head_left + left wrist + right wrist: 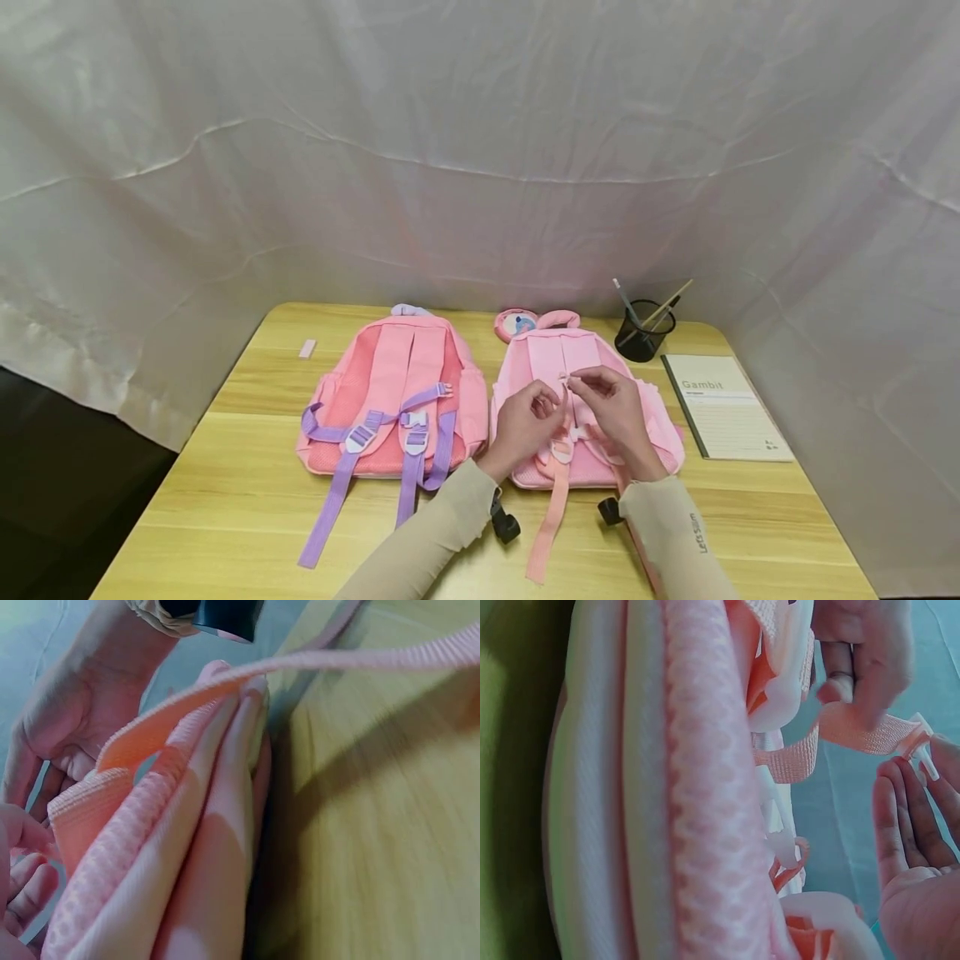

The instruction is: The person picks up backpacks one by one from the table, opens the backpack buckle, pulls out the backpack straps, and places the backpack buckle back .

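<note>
A light pink backpack (660, 437) lies on its front, straps upward, beneath both hands. My right hand (618, 408) pinches a small white buckle (924, 754) at the end of a peach chest strap (855, 735). Beside it, my left hand (528, 421) holds that strap a short way from the buckle, thumb and fingertips bent. In the right wrist view the strap runs from the backpack's mesh edge (709, 780) up to both hands. A loose peach webbing end (551, 521) hangs over the table toward me. In the left wrist view the buckle is hidden.
A coral backpack (468, 400) with purple straps lies to the left. Behind it is a small pink block (307, 348). At the back right stand a black mesh pen cup (637, 346) and a notebook (731, 425). Grey curtains (480, 150) surround the wooden table (225, 500).
</note>
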Demonstrator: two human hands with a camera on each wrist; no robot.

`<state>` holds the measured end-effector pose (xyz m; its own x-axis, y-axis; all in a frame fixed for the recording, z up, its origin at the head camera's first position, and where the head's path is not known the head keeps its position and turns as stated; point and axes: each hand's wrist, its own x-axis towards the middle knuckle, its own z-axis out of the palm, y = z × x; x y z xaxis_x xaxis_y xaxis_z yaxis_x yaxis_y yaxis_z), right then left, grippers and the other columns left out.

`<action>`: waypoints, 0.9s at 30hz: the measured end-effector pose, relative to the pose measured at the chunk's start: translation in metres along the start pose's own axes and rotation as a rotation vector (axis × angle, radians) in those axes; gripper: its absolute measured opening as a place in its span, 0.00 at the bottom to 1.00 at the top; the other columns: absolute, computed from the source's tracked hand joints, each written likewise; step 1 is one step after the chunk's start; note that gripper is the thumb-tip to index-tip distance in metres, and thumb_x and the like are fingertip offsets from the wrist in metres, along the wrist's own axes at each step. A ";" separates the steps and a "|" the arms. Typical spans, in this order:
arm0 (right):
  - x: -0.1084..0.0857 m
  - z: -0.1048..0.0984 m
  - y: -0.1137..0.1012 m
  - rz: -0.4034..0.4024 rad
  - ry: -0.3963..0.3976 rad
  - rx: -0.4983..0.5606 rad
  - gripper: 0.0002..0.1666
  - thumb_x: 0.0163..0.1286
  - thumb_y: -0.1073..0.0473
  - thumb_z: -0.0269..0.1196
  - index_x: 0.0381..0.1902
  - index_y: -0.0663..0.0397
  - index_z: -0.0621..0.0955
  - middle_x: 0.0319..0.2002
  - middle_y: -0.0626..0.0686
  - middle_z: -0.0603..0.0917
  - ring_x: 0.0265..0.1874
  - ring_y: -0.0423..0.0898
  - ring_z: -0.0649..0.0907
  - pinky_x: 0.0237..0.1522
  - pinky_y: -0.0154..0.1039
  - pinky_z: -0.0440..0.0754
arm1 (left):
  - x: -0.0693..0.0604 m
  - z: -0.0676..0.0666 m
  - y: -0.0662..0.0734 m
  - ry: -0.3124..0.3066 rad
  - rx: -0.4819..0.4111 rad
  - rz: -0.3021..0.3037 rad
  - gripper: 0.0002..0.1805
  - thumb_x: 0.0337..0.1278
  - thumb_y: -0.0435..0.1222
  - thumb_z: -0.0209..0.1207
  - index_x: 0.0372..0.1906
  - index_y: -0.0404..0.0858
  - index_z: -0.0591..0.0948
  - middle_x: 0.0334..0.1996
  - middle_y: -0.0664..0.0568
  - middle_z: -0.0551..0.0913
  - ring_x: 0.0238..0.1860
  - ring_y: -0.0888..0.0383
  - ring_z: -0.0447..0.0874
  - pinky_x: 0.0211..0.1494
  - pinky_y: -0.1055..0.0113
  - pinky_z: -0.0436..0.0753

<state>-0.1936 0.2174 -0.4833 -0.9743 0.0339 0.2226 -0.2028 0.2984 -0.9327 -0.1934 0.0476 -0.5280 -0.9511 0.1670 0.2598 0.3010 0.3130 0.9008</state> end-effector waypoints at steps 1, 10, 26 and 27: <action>0.000 0.000 0.000 -0.001 -0.001 0.002 0.11 0.70 0.65 0.69 0.45 0.69 0.86 0.44 0.68 0.88 0.36 0.34 0.87 0.41 0.27 0.83 | 0.000 0.000 0.001 0.005 -0.009 0.000 0.06 0.60 0.41 0.70 0.36 0.48 0.83 0.24 0.60 0.78 0.26 0.69 0.74 0.32 0.73 0.75; 0.001 -0.002 0.011 0.000 0.000 0.028 0.13 0.69 0.60 0.71 0.46 0.65 0.87 0.42 0.61 0.90 0.36 0.33 0.86 0.42 0.27 0.84 | 0.003 0.000 0.003 0.056 -0.049 0.030 0.04 0.61 0.40 0.70 0.35 0.47 0.85 0.25 0.58 0.79 0.26 0.70 0.73 0.32 0.76 0.74; -0.008 -0.001 -0.026 0.016 -0.003 0.001 0.11 0.70 0.65 0.69 0.45 0.70 0.86 0.43 0.66 0.88 0.36 0.35 0.87 0.42 0.28 0.84 | 0.002 0.002 -0.001 0.031 -0.042 0.018 0.07 0.54 0.35 0.71 0.29 0.48 0.83 0.21 0.60 0.78 0.24 0.69 0.73 0.31 0.75 0.74; -0.008 -0.001 -0.026 0.012 -0.003 0.002 0.11 0.70 0.65 0.69 0.45 0.70 0.86 0.43 0.66 0.88 0.36 0.35 0.87 0.42 0.28 0.84 | 0.002 0.001 0.000 0.031 -0.042 0.019 0.07 0.54 0.34 0.71 0.29 0.48 0.83 0.21 0.60 0.78 0.24 0.69 0.73 0.30 0.75 0.74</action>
<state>-0.1810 0.2099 -0.4607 -0.9770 0.0346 0.2104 -0.1910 0.2965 -0.9357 -0.1955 0.0493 -0.5281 -0.9471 0.1435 0.2870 0.3165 0.2704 0.9093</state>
